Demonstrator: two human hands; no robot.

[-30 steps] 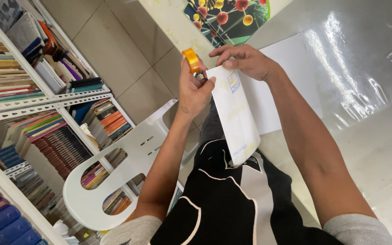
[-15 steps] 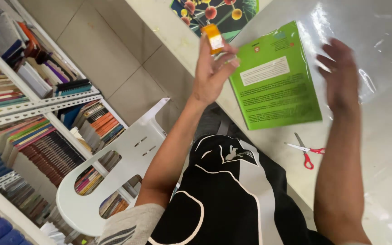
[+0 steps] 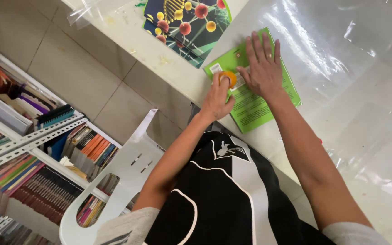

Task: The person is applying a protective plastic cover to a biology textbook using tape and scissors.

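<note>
Pressing green book [image 3: 256, 106] flat on table [image 3: 169, 59]: right hand [image 3: 263, 68] spread open, palm down on cover. Left hand [image 3: 218, 95] clenched around orange tape roll [image 3: 228, 79], touching book's near-left edge, just beside right hand. Book's long axis runs diagonally away from body. Second book [image 3: 184, 25] beyond.

At ten o'clock we see a shelf [image 3: 28, 136] packed with books [image 3: 91, 147]. A white plastic chair [image 3: 123, 177] stands at seven o'clock, on the tiled floor [image 3: 69, 68]. At twelve o'clock a poster [image 3: 184, 25] with coloured balls lies on the table [image 3: 132, 36]. Clear plastic sheet [image 3: 350, 68] spreads at two o'clock.
</note>
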